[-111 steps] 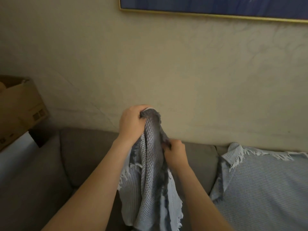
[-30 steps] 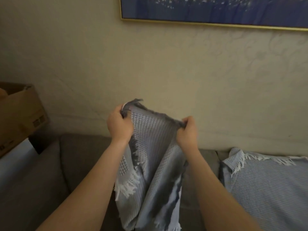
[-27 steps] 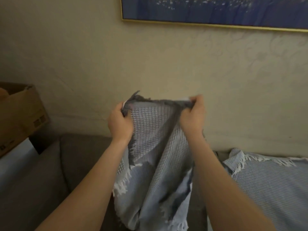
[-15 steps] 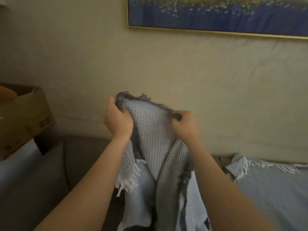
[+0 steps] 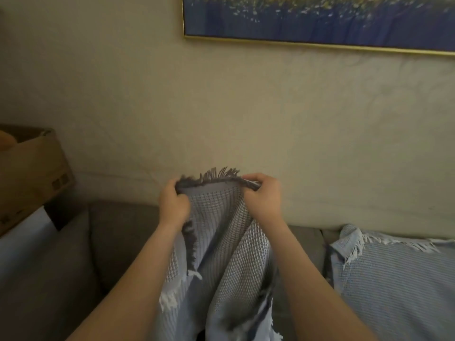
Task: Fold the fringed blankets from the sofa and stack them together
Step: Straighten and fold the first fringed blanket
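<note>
Left hand [image 5: 173, 205] and right hand [image 5: 264, 200] are held raised and close together, each curled round the top edge of the held blanket [image 5: 221, 254].

Risks are noted by size.

- Sofa [image 5: 118, 242]: the lower end of the hanging cloth is out of view. It may be dragged on the seat, and a fold would then be skewed.
- Second blanket [image 5: 394, 279]: it is spread unfolded over the sofa to the right and could be caught by a swung edge.
- Held blanket: it is bunched between the hands, so corners may be mismatched.
- Dark fringe [image 5: 216, 174]: it stands up at the gripped edge, and tassels could be trapped inside the fold.
</note>
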A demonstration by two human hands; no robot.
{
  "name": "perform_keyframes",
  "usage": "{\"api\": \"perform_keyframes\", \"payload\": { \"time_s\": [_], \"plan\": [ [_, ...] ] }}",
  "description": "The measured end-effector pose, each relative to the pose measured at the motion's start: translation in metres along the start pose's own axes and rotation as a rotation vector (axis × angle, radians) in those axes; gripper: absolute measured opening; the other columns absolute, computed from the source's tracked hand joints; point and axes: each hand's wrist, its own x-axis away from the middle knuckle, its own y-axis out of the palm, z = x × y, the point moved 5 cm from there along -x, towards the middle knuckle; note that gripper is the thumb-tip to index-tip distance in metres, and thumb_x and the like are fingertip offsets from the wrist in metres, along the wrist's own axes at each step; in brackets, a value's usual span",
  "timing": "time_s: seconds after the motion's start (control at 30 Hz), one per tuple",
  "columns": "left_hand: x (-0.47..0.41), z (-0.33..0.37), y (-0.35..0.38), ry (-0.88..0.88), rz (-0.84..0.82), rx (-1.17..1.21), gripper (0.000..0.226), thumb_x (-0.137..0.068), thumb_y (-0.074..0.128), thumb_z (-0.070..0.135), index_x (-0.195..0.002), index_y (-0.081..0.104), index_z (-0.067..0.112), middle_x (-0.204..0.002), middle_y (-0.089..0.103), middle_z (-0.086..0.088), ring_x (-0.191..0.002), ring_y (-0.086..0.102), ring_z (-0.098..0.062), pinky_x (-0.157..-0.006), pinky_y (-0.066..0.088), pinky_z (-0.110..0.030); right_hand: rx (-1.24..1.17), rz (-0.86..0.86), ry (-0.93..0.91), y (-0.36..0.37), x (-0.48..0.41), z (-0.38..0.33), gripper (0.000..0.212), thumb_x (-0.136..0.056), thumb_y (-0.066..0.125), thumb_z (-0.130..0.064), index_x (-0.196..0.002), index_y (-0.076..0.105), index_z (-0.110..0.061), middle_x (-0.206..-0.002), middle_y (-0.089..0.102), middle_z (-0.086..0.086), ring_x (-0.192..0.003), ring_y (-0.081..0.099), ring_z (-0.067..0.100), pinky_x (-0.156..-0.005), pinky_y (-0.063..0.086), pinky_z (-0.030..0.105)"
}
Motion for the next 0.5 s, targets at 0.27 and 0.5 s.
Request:
{"api": "perform_keyframes", "payload": {
  "time_s": [0.27,0.5],
  "plan": [
    [0.006,0.001,0.003,0.070,-0.170,0.002,0.021,-0.102,0.063,0.040,-0.101,0.072,0.021,-0.100,0.074,0.001,-0.100,0.070,-0.019,-0.088,0.055,-0.041,-0.293,-0.288,0.306,0.004,0.007,0.003,0.008,-0.083,0.078,-0.003,-0.090,0.081,0.000,-0.090,0.079,0.020,-0.084,0.077,0.034,-0.078,0.063,0.048],
    [-0.004,0.005,0.006,0.211,-0.164,-0.283,0.054,-0.077,0.075,0.073,-0.112,0.069,0.032,-0.124,0.047,-0.001,-0.122,0.051,-0.024,-0.108,0.046,-0.046,0.008,-0.362,0.239,-0.008,-0.002,0.025,0.044,-0.088,0.083,-0.038,-0.069,0.061,-0.004,-0.063,0.054,0.006,-0.059,0.051,0.021,-0.060,0.040,0.037]
  ]
}}
